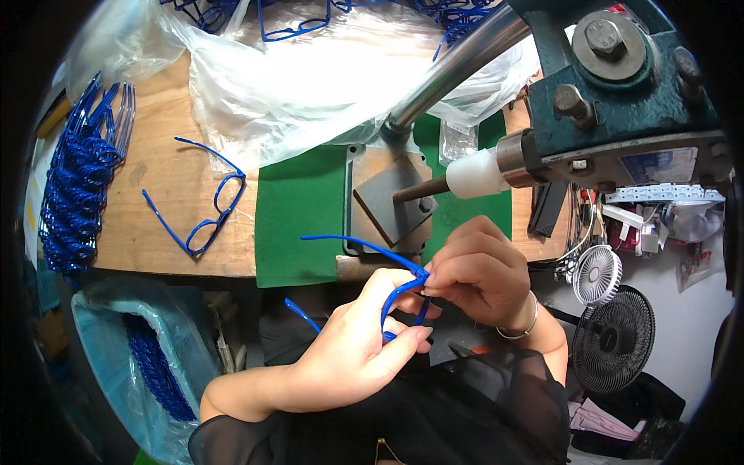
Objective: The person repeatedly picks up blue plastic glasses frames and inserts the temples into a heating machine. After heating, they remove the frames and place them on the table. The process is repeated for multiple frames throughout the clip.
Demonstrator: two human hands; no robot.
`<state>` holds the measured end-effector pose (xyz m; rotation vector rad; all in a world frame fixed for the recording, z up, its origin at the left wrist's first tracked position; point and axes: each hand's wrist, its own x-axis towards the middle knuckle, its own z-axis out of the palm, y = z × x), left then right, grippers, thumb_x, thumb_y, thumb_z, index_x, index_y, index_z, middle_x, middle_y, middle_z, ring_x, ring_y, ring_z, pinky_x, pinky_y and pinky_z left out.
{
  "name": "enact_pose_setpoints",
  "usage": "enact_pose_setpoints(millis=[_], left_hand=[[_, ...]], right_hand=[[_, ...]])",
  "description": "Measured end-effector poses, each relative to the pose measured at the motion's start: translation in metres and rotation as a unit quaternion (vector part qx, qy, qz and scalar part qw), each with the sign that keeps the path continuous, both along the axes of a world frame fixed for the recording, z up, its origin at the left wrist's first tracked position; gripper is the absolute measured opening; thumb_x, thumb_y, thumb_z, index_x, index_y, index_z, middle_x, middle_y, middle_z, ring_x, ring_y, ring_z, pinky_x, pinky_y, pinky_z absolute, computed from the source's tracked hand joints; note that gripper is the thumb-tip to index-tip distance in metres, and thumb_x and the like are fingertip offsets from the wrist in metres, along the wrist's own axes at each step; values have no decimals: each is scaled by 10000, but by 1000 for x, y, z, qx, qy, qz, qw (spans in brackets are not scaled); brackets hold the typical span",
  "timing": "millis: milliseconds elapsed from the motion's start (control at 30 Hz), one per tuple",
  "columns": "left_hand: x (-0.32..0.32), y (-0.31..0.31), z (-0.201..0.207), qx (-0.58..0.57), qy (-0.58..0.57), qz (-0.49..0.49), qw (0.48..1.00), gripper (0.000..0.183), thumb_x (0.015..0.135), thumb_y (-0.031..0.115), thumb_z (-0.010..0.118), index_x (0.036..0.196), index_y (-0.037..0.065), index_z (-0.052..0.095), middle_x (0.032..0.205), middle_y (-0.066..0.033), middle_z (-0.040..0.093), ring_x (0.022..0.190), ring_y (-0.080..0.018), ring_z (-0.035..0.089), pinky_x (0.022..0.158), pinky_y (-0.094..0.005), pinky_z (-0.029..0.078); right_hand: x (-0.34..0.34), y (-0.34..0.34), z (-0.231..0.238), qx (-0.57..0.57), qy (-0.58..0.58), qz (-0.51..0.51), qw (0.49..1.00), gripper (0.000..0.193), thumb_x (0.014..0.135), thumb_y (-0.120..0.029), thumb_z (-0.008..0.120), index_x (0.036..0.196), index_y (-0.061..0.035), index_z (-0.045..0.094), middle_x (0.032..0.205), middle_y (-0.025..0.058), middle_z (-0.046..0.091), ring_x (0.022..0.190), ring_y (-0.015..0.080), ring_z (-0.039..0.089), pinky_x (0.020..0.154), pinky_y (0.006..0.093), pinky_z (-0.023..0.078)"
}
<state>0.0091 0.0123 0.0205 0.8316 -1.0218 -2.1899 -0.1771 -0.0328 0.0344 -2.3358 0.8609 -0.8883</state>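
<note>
My left hand [349,341] is closed around a blue eyeglass frame [397,296], its fingers through and behind the rims. One temple arm of it reaches up and left, and the other shows past the back of my hand. At the frame's hinge corner my right hand [482,273] pinches with thumb and fingertips; whether a small part lies between them is hidden. Just beyond my hands stands a bench press with a square metal plate [391,203] and a rod [420,189] coming down onto it. Another blue eyeglass frame [208,225] lies unfolded on the wooden table [155,248].
Stacked blue frames [77,186] line the table's left edge. Plastic sheeting [294,101] with more frames covers the back. The press head [620,93] overhangs at right, above a white fan [597,275] and a black fan [613,339]. A blue-lined bin [108,333] holds frames, lower left.
</note>
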Motion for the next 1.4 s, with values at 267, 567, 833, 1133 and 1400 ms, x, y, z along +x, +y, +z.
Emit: enact_pose_setpoints(millis=[267, 567, 833, 1133, 1400], left_hand=[[-2, 1, -1, -31, -11, 10, 999, 429, 827, -35, 504, 1206, 21, 309, 1050, -162, 501, 842, -178, 594, 721, -264, 505], [1, -2, 2, 35, 12, -18, 999, 435, 827, -34, 503, 1204, 36, 297, 1037, -165, 513, 823, -172, 593, 712, -269, 504], [2, 0, 4, 39, 25, -24, 999, 441, 827, -33, 504, 1208, 39, 293, 1041, -167, 511, 831, -175, 587, 733, -280, 500], [0, -8, 8, 101, 63, -25, 993, 441, 824, -35, 510, 1207, 37, 304, 1043, -176, 517, 790, -178, 593, 717, -280, 496], [-27, -55, 42, -25, 49, 107, 993, 422, 813, -9, 510, 1173, 14, 291, 981, -181, 567, 692, -198, 610, 620, -292, 516]], right_hand=[[1, 3, -7, 34, -45, -37, 998, 113, 678, -85, 687, 761, -66, 613, 753, 27, 604, 686, 194, 536, 601, 282, 454], [-3, -2, -5, -3, -29, 12, 1000, 150, 671, -77, 723, 745, -47, 596, 725, 46, 597, 628, 178, 531, 540, 251, 412], [0, 0, -5, 52, -61, 7, 997, 166, 653, -68, 734, 746, -44, 599, 705, 52, 588, 623, 170, 529, 537, 249, 407], [-10, 4, -2, 105, -147, -50, 982, 117, 720, -58, 676, 812, -42, 604, 749, 53, 579, 654, 157, 517, 583, 246, 414], [-31, 1, -1, 60, -188, -180, 964, 179, 888, -137, 496, 887, 28, 563, 803, 85, 566, 730, 119, 544, 645, 212, 433]])
